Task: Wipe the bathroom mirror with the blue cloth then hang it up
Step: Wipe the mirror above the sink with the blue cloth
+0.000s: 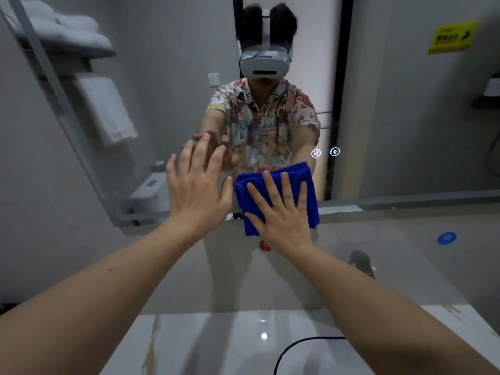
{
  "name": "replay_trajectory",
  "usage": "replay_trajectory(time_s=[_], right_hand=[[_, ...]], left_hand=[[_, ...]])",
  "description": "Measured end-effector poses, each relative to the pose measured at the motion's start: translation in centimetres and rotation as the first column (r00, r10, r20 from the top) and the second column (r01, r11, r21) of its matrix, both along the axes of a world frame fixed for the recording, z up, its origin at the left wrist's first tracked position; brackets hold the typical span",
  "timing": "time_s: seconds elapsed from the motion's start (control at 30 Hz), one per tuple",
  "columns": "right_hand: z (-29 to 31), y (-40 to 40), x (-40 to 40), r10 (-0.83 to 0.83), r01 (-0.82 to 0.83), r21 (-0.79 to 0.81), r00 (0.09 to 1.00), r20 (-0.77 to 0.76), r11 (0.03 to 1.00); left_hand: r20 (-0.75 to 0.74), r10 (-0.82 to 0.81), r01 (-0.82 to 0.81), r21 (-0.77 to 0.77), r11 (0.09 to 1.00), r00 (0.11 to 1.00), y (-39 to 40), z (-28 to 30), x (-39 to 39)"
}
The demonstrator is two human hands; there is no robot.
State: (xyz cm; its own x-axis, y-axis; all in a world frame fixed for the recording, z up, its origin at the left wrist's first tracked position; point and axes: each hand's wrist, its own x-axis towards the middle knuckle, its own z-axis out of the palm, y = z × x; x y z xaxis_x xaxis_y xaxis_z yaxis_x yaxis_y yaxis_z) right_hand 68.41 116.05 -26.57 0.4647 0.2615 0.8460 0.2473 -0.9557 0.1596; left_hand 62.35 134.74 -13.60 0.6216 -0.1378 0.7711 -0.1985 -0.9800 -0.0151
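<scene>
Pressing the folded blue cloth flat against the mirror, the right hand has its fingers straight and spread over the cloth; it does not curl round it. The cloth lies on the lower part of the glass, just above the near edge of the mirror, a little right of the middle of the view. The left hand is also wide, fingers straight and apart, just left of the cloth. Its fingertips seem to meet their reflection, so it probably rests on the glass, but I cannot be sure that it touches.

The step in hand is, I judge, the wiping itself, and most of the mirror looks not yet covered. To do it well, the palm should keep even pressure on the whole cloth, so that it does not slip out from under the straight fingers. Long overlapping strokes, from the far top down to the near edge, would leave fewer streaks. The two lit touch buttons sit on the glass right of the cloth; passing lightly there would avoid switching something. The left hand, if it leans on the glass, may leave marks that need a last pass.
</scene>
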Motion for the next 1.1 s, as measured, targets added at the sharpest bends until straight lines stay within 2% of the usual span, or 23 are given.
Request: replay_trajectory(time_s=[0.27,0.4,0.67,0.97,1.1], right_hand=[[-0.2,0.1,0.3,0.016,-0.016,-0.037,1.000,0.006,0.999],[-0.8,3.0,0.5,0.062,-0.061,-0.096,0.998,0.006,0.994],[-0.9,9.0,1.0,0.102,-0.097,-0.107,0.994,0.045,0.989],[-0.7,16.3,1.4,0.133,-0.134,-0.165,0.991,-0.017,0.977],[-0.8,19.5,1.6,0.141,-0.138,-0.196,0.990,0.002,0.971]], left_hand=[[-0.006,0.029,-0.029,-0.018,0.999,1.000,1.0,-0.9,-0.1],[-0.038,0.067,-0.068,-0.020,0.998,0.997,3.5,-1.9,-0.6],[-0.087,0.164,-0.170,-0.056,0.984,0.983,10.3,-3.2,-0.9],[-0.091,0.204,-0.212,-0.078,0.974,0.975,17.2,-4.5,-1.2],[-0.089,0.235,-0.243,-0.084,0.967,0.968,20.7,-5.0,-1.6]])
